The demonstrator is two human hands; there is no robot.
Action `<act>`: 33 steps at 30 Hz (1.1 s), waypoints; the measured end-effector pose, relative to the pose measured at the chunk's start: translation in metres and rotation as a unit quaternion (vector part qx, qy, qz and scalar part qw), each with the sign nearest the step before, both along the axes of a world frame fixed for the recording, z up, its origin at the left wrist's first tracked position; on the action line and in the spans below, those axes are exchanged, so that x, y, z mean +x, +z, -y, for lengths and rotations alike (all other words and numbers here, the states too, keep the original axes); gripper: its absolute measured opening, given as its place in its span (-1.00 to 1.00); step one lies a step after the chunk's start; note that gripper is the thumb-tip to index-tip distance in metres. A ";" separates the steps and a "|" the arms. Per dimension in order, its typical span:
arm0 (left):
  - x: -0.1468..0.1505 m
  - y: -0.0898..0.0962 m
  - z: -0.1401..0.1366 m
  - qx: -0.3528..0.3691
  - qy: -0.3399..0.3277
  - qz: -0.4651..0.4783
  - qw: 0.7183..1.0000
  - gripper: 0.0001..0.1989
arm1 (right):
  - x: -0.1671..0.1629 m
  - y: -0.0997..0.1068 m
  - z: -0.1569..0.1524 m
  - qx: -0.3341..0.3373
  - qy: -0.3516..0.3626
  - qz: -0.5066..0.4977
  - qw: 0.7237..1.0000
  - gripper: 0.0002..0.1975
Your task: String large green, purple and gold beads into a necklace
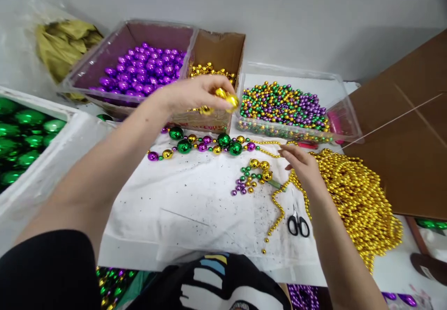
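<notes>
My left hand [204, 93] is over the front of a cardboard box [218, 47] of gold beads [208, 69], with a few large gold beads [226, 98] pinched in its fingers. On the white cloth [146, 207] below lies a strung garland of green, purple and gold balls [183, 146]. Its ends continue as thin gold bead strands toward my right hand [302, 163]. That hand's thumb and forefinger are apart, close to the strands; no held object shows. Loose gold, green and purple beads [249, 178] lie in a small group nearby.
Black-handled scissors [298, 225] and a long needle-like wire [185, 217] lie on the cloth. At right is a heap of gold bead strands [359, 203]. Bins of purple balls [143, 70] and mixed beads [282, 107] stand behind; green balls [28, 138] fill a left container. A white thread [394, 123] crosses the right side.
</notes>
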State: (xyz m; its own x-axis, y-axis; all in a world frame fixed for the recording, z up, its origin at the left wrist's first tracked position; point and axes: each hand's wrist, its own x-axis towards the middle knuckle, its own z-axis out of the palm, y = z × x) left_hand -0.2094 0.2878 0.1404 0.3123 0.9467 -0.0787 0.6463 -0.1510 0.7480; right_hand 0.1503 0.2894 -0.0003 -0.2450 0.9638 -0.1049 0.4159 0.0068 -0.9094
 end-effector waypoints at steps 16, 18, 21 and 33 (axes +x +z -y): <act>0.103 -0.142 0.068 -0.072 0.012 -0.012 0.997 -0.32 | -0.030 -0.013 0.031 -0.027 0.069 0.003 0.997 -0.66; 0.083 -0.120 0.070 -0.068 0.034 0.028 0.997 -0.43 | -0.024 -0.014 0.032 -0.030 0.056 0.006 0.998 -0.65; 0.049 -0.076 0.061 -0.005 0.080 0.075 0.994 -0.61 | -0.021 -0.014 0.033 -0.035 0.045 0.003 0.998 -0.64; -0.022 -0.028 0.017 0.186 0.172 -0.086 0.963 -0.73 | -0.085 0.062 0.008 0.070 0.143 0.010 0.987 -0.68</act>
State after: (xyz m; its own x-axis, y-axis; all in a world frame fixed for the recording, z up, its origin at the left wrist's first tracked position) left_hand -0.2317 0.2710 0.1126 -0.0121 0.9644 0.2643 0.8155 -0.1434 0.5607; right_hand 0.0658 0.2812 0.0616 -0.5077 0.8613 0.0176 0.3962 0.2516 -0.8830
